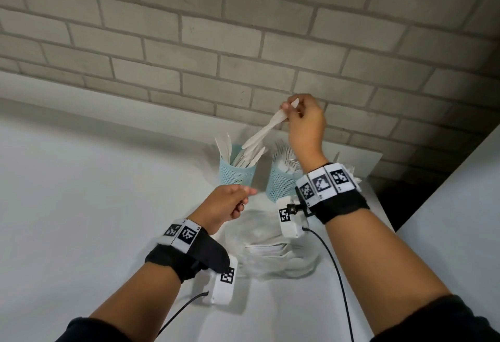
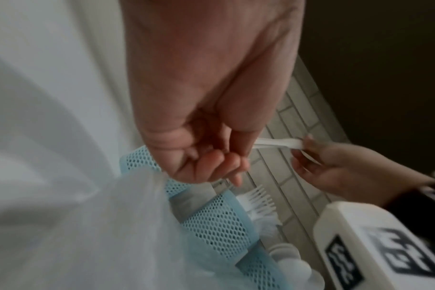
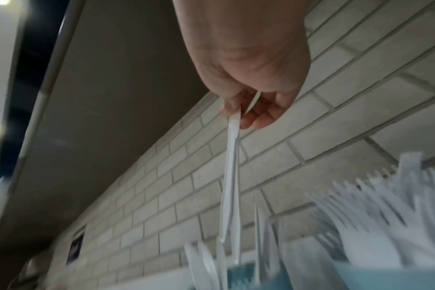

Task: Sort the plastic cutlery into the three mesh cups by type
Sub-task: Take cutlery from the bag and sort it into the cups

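Observation:
My right hand is raised in front of the brick wall and pinches the handles of a couple of white plastic knives. Their blades hang down over the left blue mesh cup, which holds several knives. The right wrist view shows the same pinch on the knives. The middle mesh cup holds forks. My right wrist hides the third cup in the head view; the left wrist view shows this third cup with spoons. My left hand hovers below with curled fingers and nothing visible in it.
A clear plastic bag with more white cutlery lies on the white counter between my wrists. The brick wall stands right behind the cups. A white panel and a dark gap bound the counter on the right.

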Demonstrator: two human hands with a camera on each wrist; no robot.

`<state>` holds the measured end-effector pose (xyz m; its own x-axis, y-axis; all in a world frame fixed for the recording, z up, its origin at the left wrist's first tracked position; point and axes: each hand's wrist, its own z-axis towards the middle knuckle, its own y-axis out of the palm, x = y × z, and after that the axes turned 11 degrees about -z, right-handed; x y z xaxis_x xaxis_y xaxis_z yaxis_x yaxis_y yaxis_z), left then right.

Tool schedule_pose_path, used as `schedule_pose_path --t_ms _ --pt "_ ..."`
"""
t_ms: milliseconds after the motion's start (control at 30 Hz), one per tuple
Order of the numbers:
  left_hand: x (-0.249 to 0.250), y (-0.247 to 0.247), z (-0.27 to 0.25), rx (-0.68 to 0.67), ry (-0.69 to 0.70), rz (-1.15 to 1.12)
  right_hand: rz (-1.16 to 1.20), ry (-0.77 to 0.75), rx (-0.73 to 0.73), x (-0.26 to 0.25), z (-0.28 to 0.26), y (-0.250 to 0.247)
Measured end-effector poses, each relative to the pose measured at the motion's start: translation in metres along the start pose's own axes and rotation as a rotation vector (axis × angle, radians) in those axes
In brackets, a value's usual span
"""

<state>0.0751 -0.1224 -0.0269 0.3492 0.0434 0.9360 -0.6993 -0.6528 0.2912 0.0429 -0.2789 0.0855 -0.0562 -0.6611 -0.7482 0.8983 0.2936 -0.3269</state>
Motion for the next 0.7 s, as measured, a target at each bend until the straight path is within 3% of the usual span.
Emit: schedule_pose_path --t_ms 100,267,400,567,700 --pt "-0.005 0.007 0.000 -0.043 0.014 0.280 -0.180 -0.105 -0.119 0.013 -0.019 0.023" --pt "-0.015 0.019 0.000 -0.187 0.111 0.759 -0.596 -0.291 -0.512 0.026 -0.043 0.030" --pt "-0.025 0.028 -0.002 -0.274 0.155 1.012 -0.718 -0.341 -0.648 0.016 -0.039 0.020" --pt "-0.032 0.038 -0.005 -0.358 0.130 1.143 -0.397 -0.135 -0.825 0.001 -0.029 -0.022" --pt "-0.034 0.043 -0.006 -0.374 0.070 1.300 -0.564 -0.036 -1.178 0.002 -0.040 -0.058"
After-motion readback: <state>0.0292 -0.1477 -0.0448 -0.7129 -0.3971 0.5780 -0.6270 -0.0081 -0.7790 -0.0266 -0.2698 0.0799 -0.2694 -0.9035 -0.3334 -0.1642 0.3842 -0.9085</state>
